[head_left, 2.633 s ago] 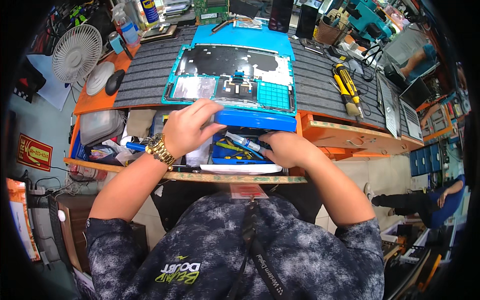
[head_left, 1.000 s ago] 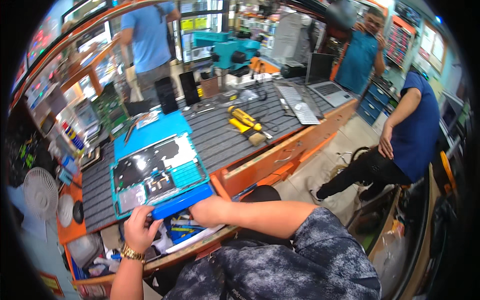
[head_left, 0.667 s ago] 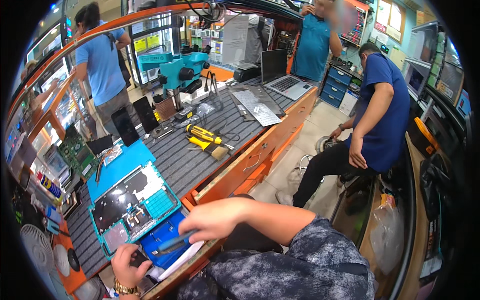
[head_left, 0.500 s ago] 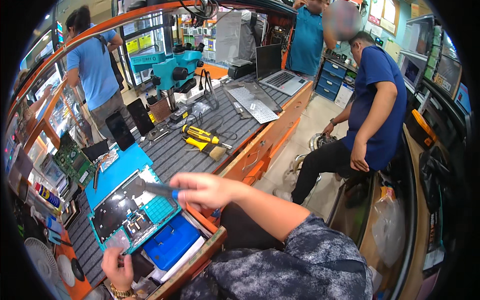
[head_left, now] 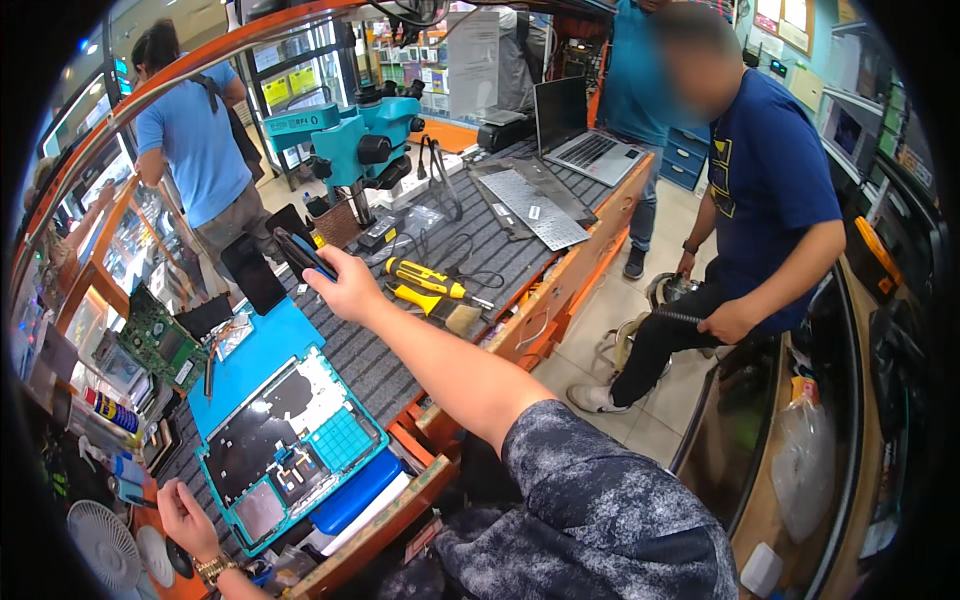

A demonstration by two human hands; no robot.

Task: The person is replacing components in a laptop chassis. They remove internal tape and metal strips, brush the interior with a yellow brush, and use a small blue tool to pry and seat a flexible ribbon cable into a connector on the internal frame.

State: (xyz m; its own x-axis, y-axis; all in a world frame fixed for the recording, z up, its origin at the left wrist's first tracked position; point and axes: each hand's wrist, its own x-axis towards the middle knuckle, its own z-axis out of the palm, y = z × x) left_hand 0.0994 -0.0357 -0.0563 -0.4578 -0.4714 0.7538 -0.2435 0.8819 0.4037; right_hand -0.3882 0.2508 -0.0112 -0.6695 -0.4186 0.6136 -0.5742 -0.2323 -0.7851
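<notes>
Right hand (head_left: 345,287) grips a dark elongated tool (head_left: 300,252) (blue-marked, exact kind unclear) left of the frame's centre. Left hand (head_left: 187,520), half-curled at lower left, is near a teal-edged laptop cover (head_left: 250,447); whether it holds anything, I cannot tell.

Two bare hands (head_left: 345,288), one teal laptop shell (head_left: 337,437), three people (head_left: 195,140) in blue or teal shirts.
One dark slim item (head_left: 300,252) in hand, one open laptop (head_left: 592,158), one loose pale keyboard (head_left: 527,208), one teal microscope (head_left: 347,142), one green circuit board (head_left: 158,335), one yellow screwdriver (head_left: 425,277), one yellow-handled brush (head_left: 435,306), one white fan (head_left: 102,542), one blue case (head_left: 358,495) and, as far as the overlap lets me tell, two upright dark slabs (head_left: 253,277).
</notes>
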